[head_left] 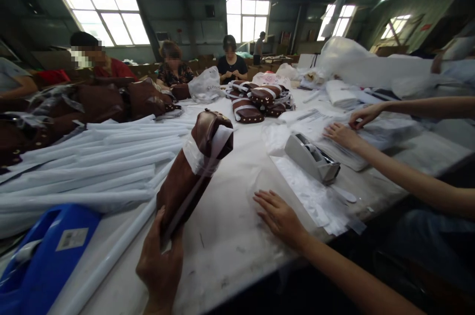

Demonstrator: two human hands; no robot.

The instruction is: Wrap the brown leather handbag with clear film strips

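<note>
My left hand (pixel 161 260) is closed around the lower end of a brown leather bag (pixel 181 181), held up at a tilt above the table. White wrapping and clear plastic go round the bag's upper part. My right hand (pixel 280 218) lies flat, fingers spread, on a clear plastic bag (pixel 267 183) on the table. Just beyond it are a grey tape dispenser (pixel 309 159) and a stack of white sheets or small plastic bags (pixel 304 191).
White paper rolls (pixel 111 166) cover the left, with a blue tape dispenser (pixel 48 260) nearer me. Brown bags (pixel 256 99) are piled at the far middle, more (pixel 100 102) at far left. A co-worker's hands (pixel 345 131) rest on plastic at right. Several people sit across the table.
</note>
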